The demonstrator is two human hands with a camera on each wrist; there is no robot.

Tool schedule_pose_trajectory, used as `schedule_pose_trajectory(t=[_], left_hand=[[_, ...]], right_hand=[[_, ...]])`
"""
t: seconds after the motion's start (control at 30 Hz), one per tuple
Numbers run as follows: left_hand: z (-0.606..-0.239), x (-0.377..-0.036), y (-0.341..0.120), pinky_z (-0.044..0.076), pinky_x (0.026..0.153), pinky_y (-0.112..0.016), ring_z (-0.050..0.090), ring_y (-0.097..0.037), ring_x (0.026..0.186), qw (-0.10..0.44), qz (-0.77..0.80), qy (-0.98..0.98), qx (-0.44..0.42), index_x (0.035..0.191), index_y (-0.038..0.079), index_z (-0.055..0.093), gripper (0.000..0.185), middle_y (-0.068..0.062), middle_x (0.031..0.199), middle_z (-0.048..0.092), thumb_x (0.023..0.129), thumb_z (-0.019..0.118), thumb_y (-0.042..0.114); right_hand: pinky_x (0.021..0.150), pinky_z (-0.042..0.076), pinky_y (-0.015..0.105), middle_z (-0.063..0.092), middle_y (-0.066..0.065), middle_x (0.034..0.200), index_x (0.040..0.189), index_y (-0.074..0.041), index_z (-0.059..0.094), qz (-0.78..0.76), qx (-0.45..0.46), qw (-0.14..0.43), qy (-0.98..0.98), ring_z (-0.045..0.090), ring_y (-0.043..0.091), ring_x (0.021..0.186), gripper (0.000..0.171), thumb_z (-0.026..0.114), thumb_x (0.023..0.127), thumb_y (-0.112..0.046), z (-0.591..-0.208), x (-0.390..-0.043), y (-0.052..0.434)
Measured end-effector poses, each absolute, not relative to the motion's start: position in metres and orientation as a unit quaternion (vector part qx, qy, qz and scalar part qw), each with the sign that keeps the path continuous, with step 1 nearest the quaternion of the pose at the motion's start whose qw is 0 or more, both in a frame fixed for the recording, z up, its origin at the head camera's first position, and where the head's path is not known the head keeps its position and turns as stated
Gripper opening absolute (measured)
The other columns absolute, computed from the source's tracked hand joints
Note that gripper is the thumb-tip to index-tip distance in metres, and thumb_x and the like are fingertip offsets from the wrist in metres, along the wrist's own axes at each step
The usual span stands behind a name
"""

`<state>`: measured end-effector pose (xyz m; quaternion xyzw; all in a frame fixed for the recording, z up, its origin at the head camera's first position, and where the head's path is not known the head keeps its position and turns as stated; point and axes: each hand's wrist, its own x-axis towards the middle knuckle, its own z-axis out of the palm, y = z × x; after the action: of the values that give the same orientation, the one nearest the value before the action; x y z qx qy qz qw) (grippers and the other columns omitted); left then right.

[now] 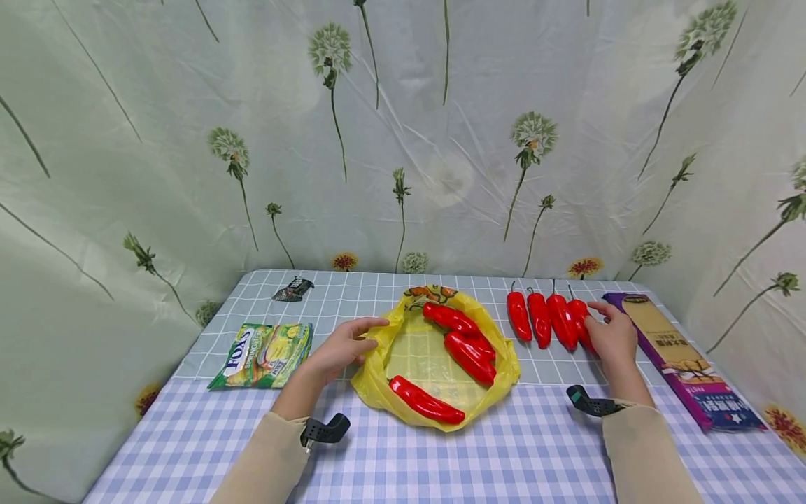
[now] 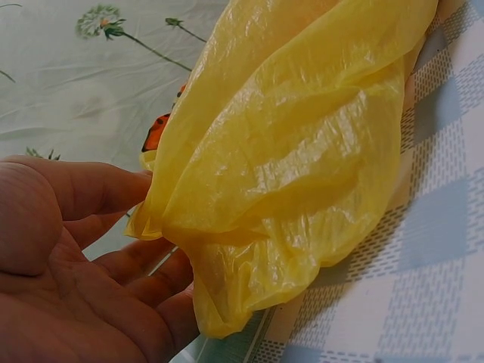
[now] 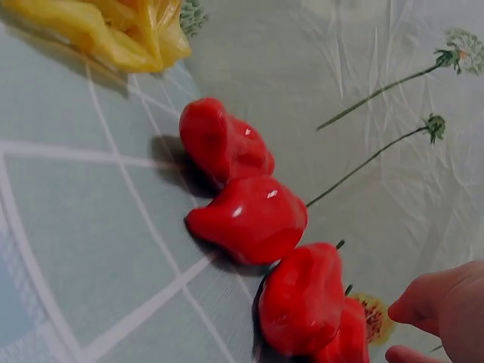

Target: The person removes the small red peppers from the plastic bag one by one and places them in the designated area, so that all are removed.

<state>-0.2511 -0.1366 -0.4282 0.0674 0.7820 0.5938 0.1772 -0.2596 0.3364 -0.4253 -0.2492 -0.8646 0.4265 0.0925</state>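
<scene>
A yellow plastic bag (image 1: 371, 392) lies with its mouth spread wide, and several red peppers (image 1: 469, 358) rest inside it. At its left rim is my left hand (image 1: 343, 350). In the left wrist view, the bag's thin edge (image 2: 151, 219) sits between the thumb and the loosely extended fingers, with a gap between them. To the right of the bag, several more red peppers (image 1: 539, 318) lie side by side in a row. My right hand (image 1: 613, 339) is over the rightmost pepper (image 1: 580, 322), fingers spread; in the right wrist view its fingertips (image 3: 408, 306) are beside the peppers.
A purple and tan pasta package (image 1: 683, 357) lies along the right side. On the left is a green Fox's packet (image 1: 264, 355), with a small black wrapper (image 1: 293, 289) farther back. A checked cloth (image 1: 478, 462) covers the table, and a dandelion-print curtain (image 1: 441, 140) hangs behind.
</scene>
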Motion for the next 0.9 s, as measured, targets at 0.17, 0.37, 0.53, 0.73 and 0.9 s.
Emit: schedule_pose_trajectory(t=[0.17,0.37,0.53,0.73,0.9], left_hand=[[-0.428,-0.251,-0.137,0.044,0.066,-0.024,0.054,-0.017,0.090,0.178,0.594,0.782,0.065,0.139,0.016,0.058,0.044,-0.011,0.148,0.050,0.096,0.056,0.005],[-0.428,-0.251,-0.137,0.045,0.066,-0.024,0.054,-0.018,0.092,0.179,0.595,0.781,0.065,0.139,0.016,0.058,0.044,-0.011,0.148,0.050,0.096,0.056,0.005],[-0.429,-0.252,-0.137,0.045,0.067,-0.024,0.054,-0.018,0.092,0.179,0.595,0.780,0.067,0.139,0.016,0.058,0.044,-0.011,0.148,0.050,0.096,0.056,0.005],[-0.429,-0.252,-0.138,0.044,0.065,-0.024,0.053,-0.017,0.088,0.179,0.595,0.780,0.068,0.139,0.016,0.058,0.044,-0.012,0.148,0.050,0.096,0.056,0.006],[-0.428,-0.252,-0.138,0.045,0.066,-0.024,0.054,-0.017,0.092,0.179,0.595,0.780,0.069,0.139,0.016,0.058,0.044,-0.011,0.148,0.050,0.096,0.056,0.006]], right_hand=[[0.111,0.039,0.058,0.038,0.026,0.155,0.149,-0.009,0.045,0.425,-0.231,0.106,-0.869,0.034,0.044,0.140,0.051,0.049,0.100,-0.022,-0.420,-0.260,0.332],[0.111,0.036,0.061,0.039,0.024,0.155,0.149,-0.011,0.046,0.425,-0.209,0.118,-0.873,0.035,0.043,0.140,0.051,0.049,0.099,-0.023,-0.410,-0.260,0.325],[0.111,0.035,0.062,0.040,0.023,0.154,0.148,-0.010,0.046,0.433,-0.188,0.129,-0.872,0.036,0.042,0.140,0.051,0.049,0.099,-0.022,-0.402,-0.258,0.317],[0.109,0.041,0.059,0.040,0.022,0.155,0.150,-0.013,0.045,0.436,-0.179,0.132,-0.872,0.036,0.041,0.141,0.052,0.050,0.100,-0.024,-0.392,-0.256,0.305],[0.107,0.043,0.058,0.040,0.021,0.155,0.151,-0.016,0.043,0.424,-0.165,0.131,-0.881,0.038,0.040,0.140,0.052,0.051,0.101,-0.027,-0.384,-0.254,0.297]])
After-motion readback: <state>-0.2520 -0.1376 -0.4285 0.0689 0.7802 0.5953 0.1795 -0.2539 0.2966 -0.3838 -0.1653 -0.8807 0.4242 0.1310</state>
